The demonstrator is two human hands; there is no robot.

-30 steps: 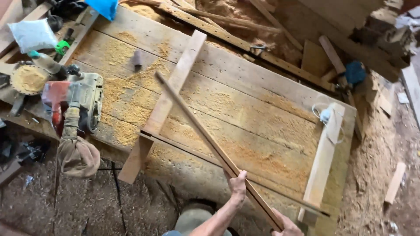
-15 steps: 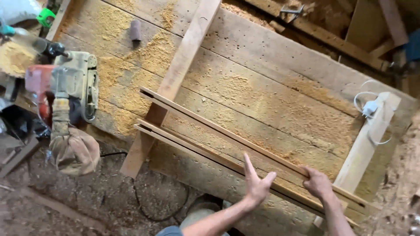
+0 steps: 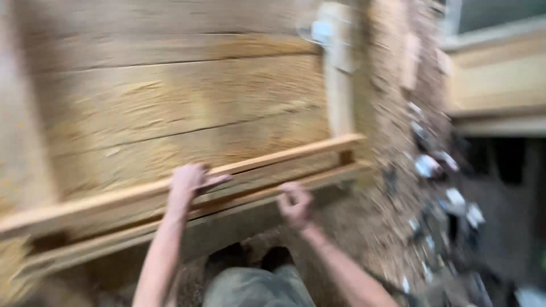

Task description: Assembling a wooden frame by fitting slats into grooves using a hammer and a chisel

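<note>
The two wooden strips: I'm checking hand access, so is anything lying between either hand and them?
Nothing visible. The left hand already rests on the upper strip; the right hand is at the lower strip, though blur hides its exact contact.

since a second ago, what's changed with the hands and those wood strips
A second ago both hands gripped one long strip raised at a slant over the workbench. That upper strip now lies flat beside the lower strip. The left hand rests on the upper strip; the right hand has let go and hovers just off the lower one. The view swung right and blurred. The workbench and crosspiece stayed put.
</note>
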